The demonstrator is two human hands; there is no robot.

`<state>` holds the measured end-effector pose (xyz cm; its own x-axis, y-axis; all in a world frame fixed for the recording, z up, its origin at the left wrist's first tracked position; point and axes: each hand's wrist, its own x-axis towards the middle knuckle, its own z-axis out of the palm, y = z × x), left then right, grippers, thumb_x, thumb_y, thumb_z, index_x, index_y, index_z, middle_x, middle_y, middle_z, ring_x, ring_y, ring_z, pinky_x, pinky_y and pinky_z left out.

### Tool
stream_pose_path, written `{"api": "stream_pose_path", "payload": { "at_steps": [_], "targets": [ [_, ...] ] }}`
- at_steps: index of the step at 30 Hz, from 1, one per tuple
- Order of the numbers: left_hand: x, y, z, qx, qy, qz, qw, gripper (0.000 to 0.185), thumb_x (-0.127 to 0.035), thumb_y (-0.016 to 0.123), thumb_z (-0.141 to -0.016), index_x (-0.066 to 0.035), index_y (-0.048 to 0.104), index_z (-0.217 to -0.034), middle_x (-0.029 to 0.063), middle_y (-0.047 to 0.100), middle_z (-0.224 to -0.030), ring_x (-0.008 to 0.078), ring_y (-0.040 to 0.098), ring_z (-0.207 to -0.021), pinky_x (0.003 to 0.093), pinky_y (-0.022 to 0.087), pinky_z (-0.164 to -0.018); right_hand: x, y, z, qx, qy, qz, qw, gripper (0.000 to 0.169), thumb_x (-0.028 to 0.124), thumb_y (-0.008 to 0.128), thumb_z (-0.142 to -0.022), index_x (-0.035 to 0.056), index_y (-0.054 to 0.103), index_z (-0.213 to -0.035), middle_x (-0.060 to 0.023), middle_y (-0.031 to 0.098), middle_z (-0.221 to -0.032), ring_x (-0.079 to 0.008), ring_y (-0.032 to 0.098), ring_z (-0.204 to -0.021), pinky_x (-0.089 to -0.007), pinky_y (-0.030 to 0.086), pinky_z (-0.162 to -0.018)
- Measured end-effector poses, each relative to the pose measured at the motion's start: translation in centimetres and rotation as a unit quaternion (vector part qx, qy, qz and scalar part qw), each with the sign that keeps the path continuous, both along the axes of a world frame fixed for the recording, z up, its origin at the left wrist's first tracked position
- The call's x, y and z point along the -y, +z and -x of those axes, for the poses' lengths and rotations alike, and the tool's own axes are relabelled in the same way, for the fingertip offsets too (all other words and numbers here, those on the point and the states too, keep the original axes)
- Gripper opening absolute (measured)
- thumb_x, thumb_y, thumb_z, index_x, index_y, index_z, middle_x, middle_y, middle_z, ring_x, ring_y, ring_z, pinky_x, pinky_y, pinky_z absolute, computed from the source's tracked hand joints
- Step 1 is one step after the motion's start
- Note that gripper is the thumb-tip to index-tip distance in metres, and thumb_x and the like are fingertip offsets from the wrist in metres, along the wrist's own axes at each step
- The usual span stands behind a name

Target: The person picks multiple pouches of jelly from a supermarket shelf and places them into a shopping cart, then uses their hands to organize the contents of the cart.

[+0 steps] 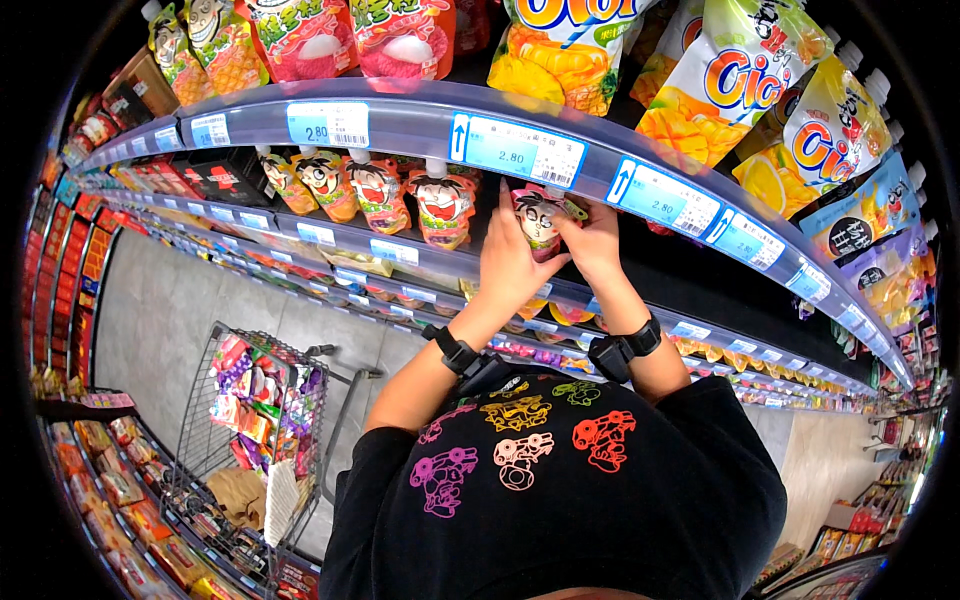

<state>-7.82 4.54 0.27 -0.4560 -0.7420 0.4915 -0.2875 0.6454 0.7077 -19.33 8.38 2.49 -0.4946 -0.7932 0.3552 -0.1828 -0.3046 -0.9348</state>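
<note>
Between my two hands is a small spouted jelly pouch (pixel 537 219) with a cartoon face, upright on the shelf below the curved price rail. My left hand (pixel 504 247) presses its left side, fingers pointing up toward the rail. On the other side my right hand (pixel 592 238) grips it, with some fingertips hidden behind the pouch and rail. Just left of my hands stands a similar pouch with a laughing cartoon face (pixel 442 206), and beyond it another face pouch (pixel 376 195). Both wrists wear black straps with small devices.
Large fruit jelly pouches (pixel 570 56) fill the shelf above, behind the price rail (pixel 420 124). Lower shelves hold more packaged goods. A wire shopping cart (pixel 247 420) loaded with colourful packets stands on the grey floor at left. Another stocked rack (pixel 127 502) lies beyond it.
</note>
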Motion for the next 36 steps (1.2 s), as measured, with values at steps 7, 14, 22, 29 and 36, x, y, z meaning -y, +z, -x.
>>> {"api": "stream_pose_path", "payload": {
  "at_steps": [7,14,22,29,36],
  "targets": [
    [-0.3,0.0,-0.7,0.003,-0.006,-0.019,1.0,0.113,-0.027,0.078,-0.06,0.005,0.002,-0.137,0.0298,0.04,-0.119,0.042,0.045,-0.108,0.042,0.041,-0.088,-0.7,-2.3,0.0,0.085,0.09,-0.028,0.992,0.048,0.002,0.068,-0.073,-0.0043,0.047,-0.115,-0.0105,0.057,-0.108,-0.015,0.056,-0.095,-0.0282,0.045,-0.084],
    [-0.8,-0.2,-0.5,-0.03,0.006,0.003,1.0,0.107,-0.02,0.076,-0.061,0.003,0.004,-0.137,0.0256,0.046,-0.11,0.0415,0.049,-0.099,0.0426,0.043,-0.082,-1.5,-3.0,0.3,0.037,0.106,-0.072,0.991,0.036,0.005,0.065,-0.076,-0.0021,0.053,-0.11,-0.008,0.06,-0.103,-0.0129,0.056,-0.092,-0.0274,0.045,-0.081],
    [-1.2,-0.6,-0.7,-0.044,-0.009,-0.014,0.999,0.105,-0.019,0.074,-0.062,0.004,0.004,-0.137,0.0269,0.043,-0.116,0.0414,0.047,-0.105,0.0416,0.042,-0.086,-1.2,-4.2,0.9,0.005,0.103,-0.075,0.992,0.028,0.004,0.063,-0.079,-0.003,0.055,-0.105,-0.007,0.061,-0.1,-0.0116,0.057,-0.089,-0.0272,0.046,-0.08],
    [-1.6,-0.9,-1.3,-0.04,-0.001,0.003,0.999,0.1,-0.016,0.073,-0.063,0.006,0.007,-0.136,0.0278,0.042,-0.118,0.0414,0.044,-0.109,0.0418,0.039,-0.091,-2.5,-3.8,0.0,-0.018,0.12,-0.062,0.991,0.045,0.013,0.065,-0.078,-0.0021,0.047,-0.116,-0.0095,0.06,-0.103,-0.0137,0.057,-0.094,-0.0293,0.045,-0.083],
    [-4.5,-1.3,-1.8,-0.022,0.048,0.049,0.997,0.099,-0.018,0.073,-0.065,0.007,0.009,-0.136,0.0293,0.032,-0.128,0.0421,0.034,-0.118,0.0434,0.03,-0.099,-4.1,-4.5,1.7,-0.129,0.074,-0.05,0.988,0.046,0.014,0.059,-0.082,-0.0041,0.042,-0.12,-0.0223,0.056,-0.113,-0.0295,0.057,-0.104,-0.0351,0.046,-0.086]
  ]
}}
